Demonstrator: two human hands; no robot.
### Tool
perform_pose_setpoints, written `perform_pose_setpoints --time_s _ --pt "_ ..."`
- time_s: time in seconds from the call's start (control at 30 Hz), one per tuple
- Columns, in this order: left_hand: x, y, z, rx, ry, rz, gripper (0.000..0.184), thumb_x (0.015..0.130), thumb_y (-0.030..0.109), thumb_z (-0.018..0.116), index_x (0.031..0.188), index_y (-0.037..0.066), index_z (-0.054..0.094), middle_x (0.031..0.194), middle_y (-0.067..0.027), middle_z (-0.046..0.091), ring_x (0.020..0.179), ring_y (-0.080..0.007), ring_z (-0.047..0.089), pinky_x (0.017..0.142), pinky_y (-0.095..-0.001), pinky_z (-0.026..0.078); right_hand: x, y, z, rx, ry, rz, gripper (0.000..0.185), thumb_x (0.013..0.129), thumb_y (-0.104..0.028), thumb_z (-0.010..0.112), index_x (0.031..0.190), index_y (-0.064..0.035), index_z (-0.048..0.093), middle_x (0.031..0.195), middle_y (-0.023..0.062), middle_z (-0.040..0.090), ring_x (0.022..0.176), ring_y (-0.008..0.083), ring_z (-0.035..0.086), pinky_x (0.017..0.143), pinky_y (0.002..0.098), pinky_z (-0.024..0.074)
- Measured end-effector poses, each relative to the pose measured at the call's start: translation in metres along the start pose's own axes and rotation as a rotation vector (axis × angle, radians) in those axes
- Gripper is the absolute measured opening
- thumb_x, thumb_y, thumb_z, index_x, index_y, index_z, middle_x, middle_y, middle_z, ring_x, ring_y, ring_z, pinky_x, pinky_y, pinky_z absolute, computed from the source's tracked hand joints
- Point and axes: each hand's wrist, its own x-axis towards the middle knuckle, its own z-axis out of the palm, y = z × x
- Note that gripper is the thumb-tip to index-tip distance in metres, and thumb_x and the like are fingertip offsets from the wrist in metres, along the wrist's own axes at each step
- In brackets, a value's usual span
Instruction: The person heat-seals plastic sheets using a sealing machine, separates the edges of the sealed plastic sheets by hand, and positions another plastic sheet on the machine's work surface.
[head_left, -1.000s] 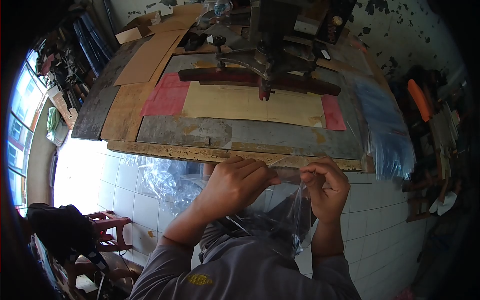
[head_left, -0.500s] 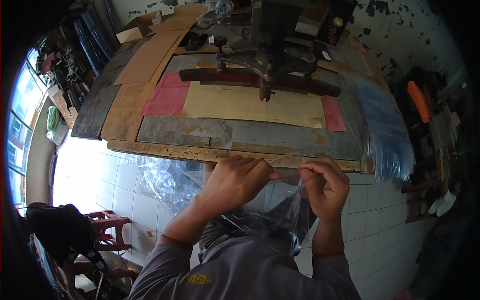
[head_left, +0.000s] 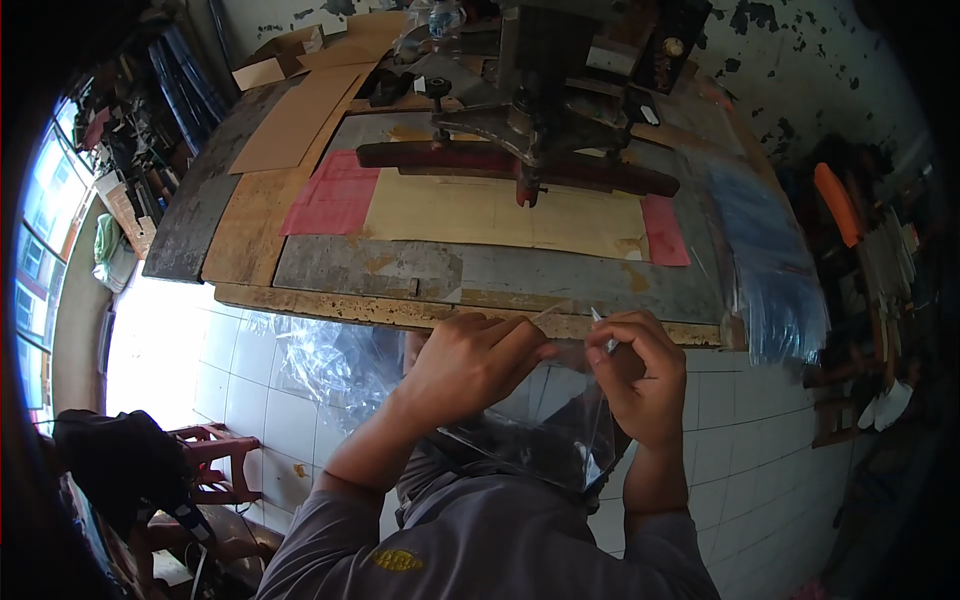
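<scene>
My left hand is closed on the upper edge of a clear plastic sheet, just in front of the table's wooden front edge. My right hand pinches the sheet's other side between thumb and fingertips, and a small pale tip of plastic sticks up from the pinch. Between the hands the sheet hangs down over my lap. Whether it is a bag or a single layer I cannot tell. Behind both hands stands a press with a long dark red bar above a cream strip with pink ends.
A stack of clear bluish plastic sheets drapes over the table's right side. Crumpled clear plastic hangs under the front edge at left. Flat cardboard lies at the back left. A red stool stands on the floor to the left.
My right hand has shifted slightly left, and the plastic at its fingertips is now folded into a small upright tip. My left hand has hardly moved.
</scene>
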Motion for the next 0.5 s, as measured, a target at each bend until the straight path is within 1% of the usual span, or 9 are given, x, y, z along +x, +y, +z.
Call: perform_pose_setpoints --time_s 0.1,0.17,0.2,0.27,0.3,0.37,0.47,0.5 --pt "0.002 0.002 -0.004 0.004 -0.029 -0.026 0.024 0.094 0.024 0.074 0.087 0.008 0.058 0.074 -0.0054 0.063 0.063 -0.0267 0.066 0.058 -0.0385 0.052 0.000 -0.001 0.001 -0.032 -0.004 0.024 0.010 0.084 -0.009 0.081 0.089 -0.0050 0.074 0.086 0.0040 0.073 0.080 0.0191 0.070 0.071 0.0308 0.0527" --pt "0.009 0.009 -0.006 -0.049 0.022 -0.073 0.021 0.090 0.023 0.079 0.088 0.008 0.064 0.073 -0.0038 0.065 0.064 -0.0254 0.068 0.059 -0.0374 0.052 0.001 -0.002 0.001 -0.052 -0.010 0.018 0.013 0.086 -0.014 0.083 0.089 -0.0056 0.074 0.085 0.0029 0.073 0.077 0.0180 0.069 0.069 0.0310 0.0521" --pt "0.010 0.011 -0.006 -0.075 0.048 -0.096 0.021 0.087 0.022 0.081 0.089 0.008 0.067 0.073 -0.0030 0.067 0.065 -0.0248 0.068 0.060 -0.0368 0.052 0.000 -0.004 0.000 -0.043 -0.046 0.050 0.012 0.087 -0.011 0.082 0.089 -0.0033 0.073 0.086 0.0050 0.072 0.081 0.0191 0.068 0.074 0.0316 0.0516" --pt "0.007 0.008 -0.001 -0.127 0.014 -0.086 0.020 0.086 0.021 0.083 0.093 0.009 0.069 0.075 -0.0015 0.069 0.067 -0.0229 0.070 0.061 -0.0355 0.053 -0.002 -0.011 -0.002 -0.025 -0.117 0.114 0.011 0.089 -0.005 0.079 0.091 0.0012 0.070 0.089 0.0094 0.072 0.089 0.0213 0.068 0.083 0.0327 0.0507" --pt "0.005 0.006 0.002 -0.153 -0.002 -0.081 0.020 0.085 0.020 0.084 0.095 0.009 0.070 0.077 -0.0007 0.071 0.068 -0.0220 0.071 0.061 -0.0348 0.053 -0.003 -0.010 -0.002 -0.019 -0.117 0.132 0.012 0.090 -0.007 0.078 0.091 0.0011 0.070 0.090 0.0095 0.072 0.089 0.0212 0.067 0.082 0.0324 0.0504" --pt "0.002 0.003 0.005 -0.209 0.036 -0.060 0.019 0.085 0.017 0.084 0.096 0.009 0.071 0.079 -0.0021 0.073 0.070 -0.0220 0.072 0.062 -0.0342 0.054 -0.004 -0.009 -0.001 -0.007 -0.117 0.170 0.013 0.091 -0.010 0.078 0.092 0.0009 0.071 0.091 0.0099 0.072 0.088 0.0210 0.067 0.081 0.0319 0.0500" --pt "0.000 0.002 0.002 -0.258 0.076 -0.073 0.019 0.085 0.013 0.083 0.099 0.007 0.071 0.082 -0.0048 0.075 0.070 -0.0223 0.073 0.062 -0.0345 0.055 0.003 -0.008 -0.005 0.038 -0.138 -0.015 0.020 0.093 -0.018 0.078 0.095 0.0014 0.072 0.094 0.0100 0.072 0.089 0.0203 0.067 0.080 0.0314 0.0496" --pt "0.000 0.002 0.000 -0.268 0.087 -0.085 0.019 0.086 0.012 0.082 0.101 0.007 0.071 0.083 -0.0059 0.076 0.070 -0.0225 0.074 0.062 -0.0348 0.055 0.003 -0.005 -0.006 0.078 -0.143 0.002 0.022 0.094 -0.020 0.078 0.096 0.0013 0.072 0.094 0.0097 0.072 0.088 0.0196 0.067 0.079 0.0310 0.0497"
